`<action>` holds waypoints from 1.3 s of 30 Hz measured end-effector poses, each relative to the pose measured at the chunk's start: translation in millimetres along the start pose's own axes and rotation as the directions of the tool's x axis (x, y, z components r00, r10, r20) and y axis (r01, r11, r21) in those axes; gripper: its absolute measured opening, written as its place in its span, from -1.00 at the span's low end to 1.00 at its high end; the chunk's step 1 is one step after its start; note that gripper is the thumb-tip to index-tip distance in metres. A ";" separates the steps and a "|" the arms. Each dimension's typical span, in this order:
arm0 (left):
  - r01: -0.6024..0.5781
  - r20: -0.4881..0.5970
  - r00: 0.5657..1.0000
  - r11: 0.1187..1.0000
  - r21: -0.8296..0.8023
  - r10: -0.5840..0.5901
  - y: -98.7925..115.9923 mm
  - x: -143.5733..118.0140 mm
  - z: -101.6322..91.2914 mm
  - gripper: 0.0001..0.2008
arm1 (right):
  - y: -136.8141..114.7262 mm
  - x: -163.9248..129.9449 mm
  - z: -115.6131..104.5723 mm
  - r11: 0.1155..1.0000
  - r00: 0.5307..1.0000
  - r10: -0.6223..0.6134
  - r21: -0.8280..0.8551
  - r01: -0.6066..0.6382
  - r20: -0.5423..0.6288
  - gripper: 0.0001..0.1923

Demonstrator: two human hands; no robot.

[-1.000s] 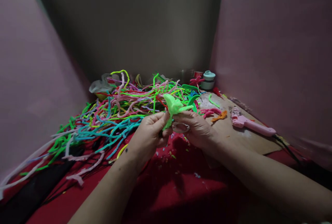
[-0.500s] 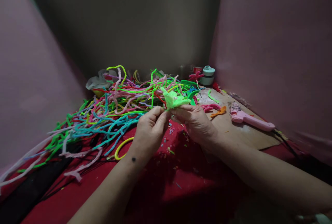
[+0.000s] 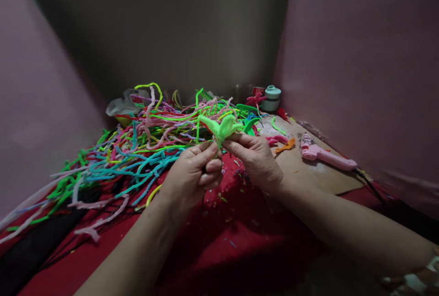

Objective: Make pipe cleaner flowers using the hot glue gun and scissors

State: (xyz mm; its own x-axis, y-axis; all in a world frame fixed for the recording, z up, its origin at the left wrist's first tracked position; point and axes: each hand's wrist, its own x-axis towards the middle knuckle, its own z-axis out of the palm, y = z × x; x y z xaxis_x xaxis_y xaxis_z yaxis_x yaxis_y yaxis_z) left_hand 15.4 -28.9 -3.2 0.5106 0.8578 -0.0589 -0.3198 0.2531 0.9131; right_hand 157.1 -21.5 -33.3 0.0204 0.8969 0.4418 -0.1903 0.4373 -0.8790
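Observation:
A light green pipe-cleaner flower [image 3: 225,128] is held up in the middle of the view, its petals spread upward and outward. My left hand [image 3: 197,168] pinches it at the base between thumb and fingers, the other fingers curled below. From the other side, my right hand [image 3: 255,159] has thumb and forefinger closed at the lower right of the petals. The fingertips hide most of the flower's base. Behind it lies a big tangled pile of pipe cleaners [image 3: 151,154] in pink, green, blue and yellow.
A pink glue gun [image 3: 325,156] with a black cord lies on a cardboard sheet [image 3: 308,177] at right. Orange [image 3: 285,145] and pink pieces lie near it. A pale blue jar [image 3: 272,98] and a pink flower [image 3: 255,99] stand behind. Scraps dot the red cloth [image 3: 236,241].
The flower has been turned from lying tilted to the right to standing more upright, petals facing up. My left hand has rolled over, its curled fingers now showing. The view has shifted slightly.

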 end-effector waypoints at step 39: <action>-0.230 -0.178 0.845 0.644 0.730 0.504 -10.3 2.3 -1.0 -0.84 | 0.4 -2.5 0.3 0.996 0.996 0.086 0.009 -0.086 0.021 -0.91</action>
State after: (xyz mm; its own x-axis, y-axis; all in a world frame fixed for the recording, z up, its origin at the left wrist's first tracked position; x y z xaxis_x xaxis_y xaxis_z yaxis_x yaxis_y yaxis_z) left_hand 19.1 -29.1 -13.2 0.1284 0.9323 0.3380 0.2594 -0.3606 0.8959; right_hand 156.7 -23.6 -34.7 -0.0167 0.9296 0.3681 -0.2004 0.3576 -0.9121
